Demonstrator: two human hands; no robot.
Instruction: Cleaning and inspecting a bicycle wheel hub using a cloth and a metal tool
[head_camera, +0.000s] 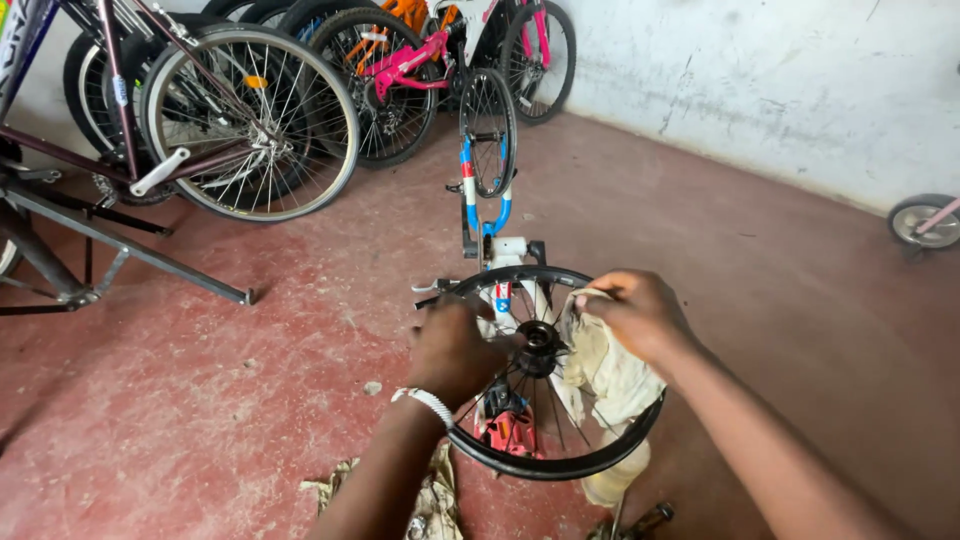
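While the left hand (452, 350) grips the black wheel (555, 470) near its hub (540, 345), centre foreground, the right hand (640, 315) clutches a rag (610, 370); wiping works best with the rim steadied.

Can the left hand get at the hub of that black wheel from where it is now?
Probably yes. The left hand rests on the spokes right beside the hub of the black wheel, with nothing between them. The right hand holds a cloth on the other side.
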